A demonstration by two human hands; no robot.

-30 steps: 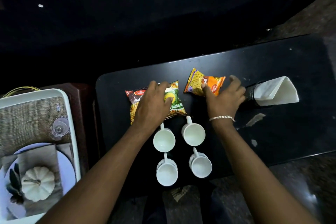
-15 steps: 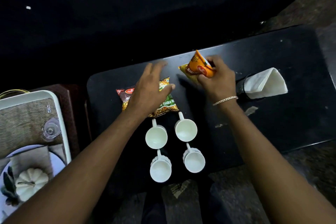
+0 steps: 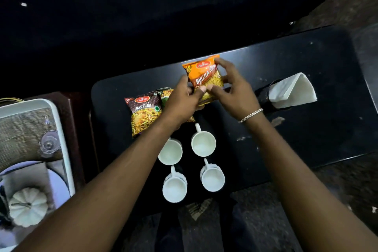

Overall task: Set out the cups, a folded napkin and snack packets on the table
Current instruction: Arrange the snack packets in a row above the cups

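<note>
An orange snack packet [image 3: 205, 74] is held above the black table [image 3: 306, 129] by both hands. My left hand [image 3: 184, 98] grips its lower left edge. My right hand [image 3: 233, 86] holds its right side. A brown "Mixture" packet [image 3: 144, 112] lies flat on the table to the left. A green packet [image 3: 166, 96] lies beside it, mostly hidden under my left hand. Several white cups [image 3: 203, 143] stand in two rows near the table's front edge. A folded white napkin [image 3: 292, 91] sits in a dark holder [image 3: 263, 98] at the right.
A white tray [image 3: 65, 149] stands to the left of the table, with a woven mat, a clear glass [image 3: 49, 144], a plate and a white pumpkin [image 3: 27, 206] on it. Dark floor surrounds the table.
My right hand has lifted the orange packet off the table and turned it face up. My left hand left the green packet and took hold of the orange one.
</note>
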